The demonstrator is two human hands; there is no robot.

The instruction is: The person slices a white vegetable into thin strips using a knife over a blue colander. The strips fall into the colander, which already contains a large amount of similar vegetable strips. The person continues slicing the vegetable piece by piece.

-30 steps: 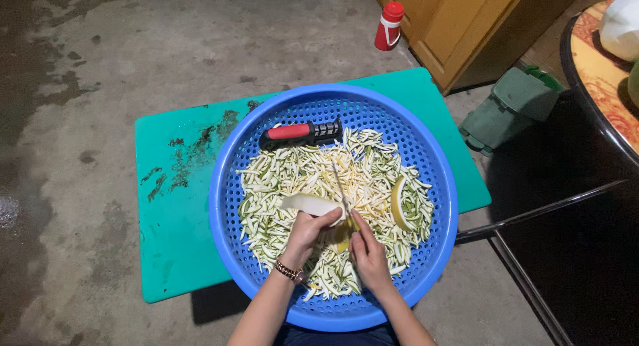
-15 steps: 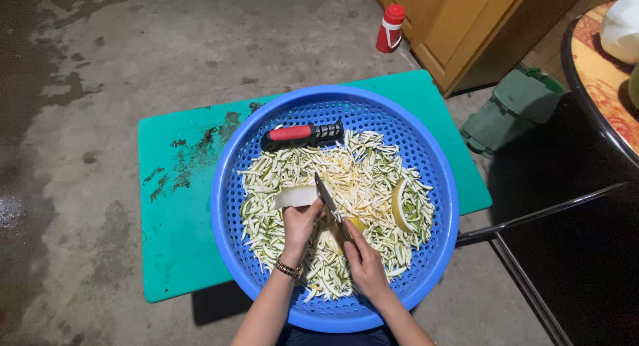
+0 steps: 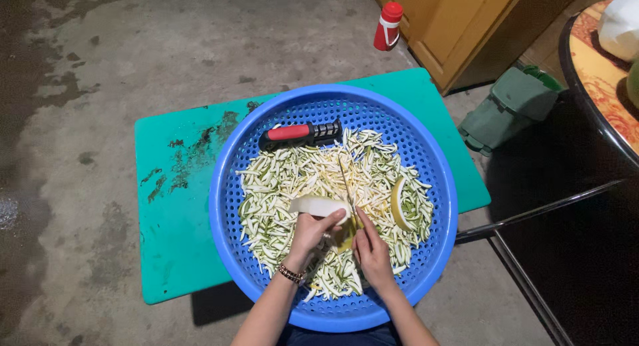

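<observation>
Left hand [image 3: 313,229] pinches a pale vegetable piece [image 3: 318,205] over the middle of the blue basket [image 3: 432,266]; right hand [image 3: 373,246] is closed on a knife [image 3: 346,183], blade pointing toward the basket's far rim. Risk: the blade runs close to the left fingertips, so a slip on the wet piece could nick them. The knife handle is hidden in the fist, and the yellowish bit between the hands is unclear.
</observation>
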